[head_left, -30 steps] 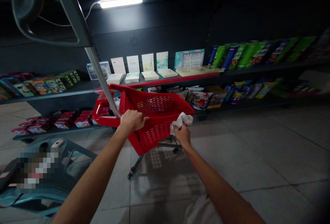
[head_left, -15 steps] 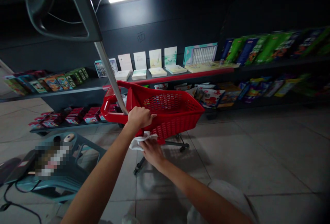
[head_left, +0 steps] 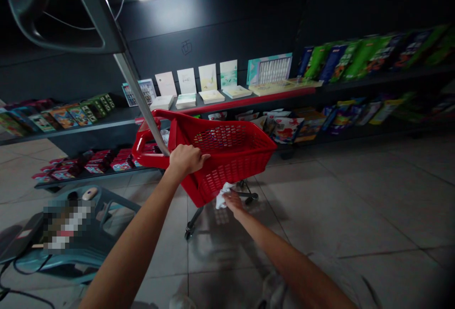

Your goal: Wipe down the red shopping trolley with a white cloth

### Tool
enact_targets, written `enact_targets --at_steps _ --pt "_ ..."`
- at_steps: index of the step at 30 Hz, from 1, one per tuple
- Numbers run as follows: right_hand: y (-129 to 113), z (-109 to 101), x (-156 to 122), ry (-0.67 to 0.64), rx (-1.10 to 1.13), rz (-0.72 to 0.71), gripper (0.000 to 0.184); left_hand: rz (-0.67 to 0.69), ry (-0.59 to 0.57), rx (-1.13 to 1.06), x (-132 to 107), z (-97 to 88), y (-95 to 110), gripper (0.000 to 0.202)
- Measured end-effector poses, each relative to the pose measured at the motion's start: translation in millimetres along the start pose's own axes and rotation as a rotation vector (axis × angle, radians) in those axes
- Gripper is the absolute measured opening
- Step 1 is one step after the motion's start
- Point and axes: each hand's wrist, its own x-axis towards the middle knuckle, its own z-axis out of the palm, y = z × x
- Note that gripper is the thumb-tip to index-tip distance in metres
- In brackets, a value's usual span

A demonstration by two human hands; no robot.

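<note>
A small red shopping cart (head_left: 227,169) with a perforated plastic basket and a tall grey pole (head_left: 137,93) stands in front of me. My left hand (head_left: 186,161) is closed over the basket's near top rim, close to the foot of the pole. Bunched in my right hand (head_left: 233,201) is a white cloth (head_left: 223,195), held against or very near the lower edge of the basket's near side. Whether the cloth touches the plastic there I cannot tell. The inside of the basket shows only in part.
Behind the cart, dark shelves carry books (head_left: 209,95), green and blue snack bags (head_left: 341,62) and boxes (head_left: 80,113). A blue-grey plastic stool (head_left: 113,204) with things and a cable on it stands at the left. Tiled floor (head_left: 337,195) stretches to the right.
My right hand has moved the cloth rightward along the basket's lower near side, uncovering its lower left corner. My left hand still grips the rim. The view has shifted slightly.
</note>
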Motion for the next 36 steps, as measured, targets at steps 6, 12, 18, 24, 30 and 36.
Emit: enact_targets --at_steps 6,12,18,24,30,36 --pt "-17 56 -27 -0.085 0.474 0.112 0.039 -0.012 -0.013 0.016 0 -2.4 1 0.082" --pt "-59 52 -44 -0.229 0.610 -0.023 0.049 -0.007 -0.005 0.019 -3 -4.4 -1 0.084" --pt "-110 -3 -23 0.029 0.752 -0.039 0.049 -0.004 -0.001 0.021 -2 -2.2 -2 0.082" --pt "-132 -109 22 0.502 0.696 -0.048 0.056 0.031 -0.004 0.033 -3 -3.8 -5 0.081" --pt "-143 -176 38 0.765 0.353 -0.257 0.053 0.049 -0.016 0.063 -8 -8.7 -10 0.083" --pt "-144 -194 34 0.727 0.016 -0.271 0.046 0.053 -0.018 0.089 -13 -12.7 -16 0.086"
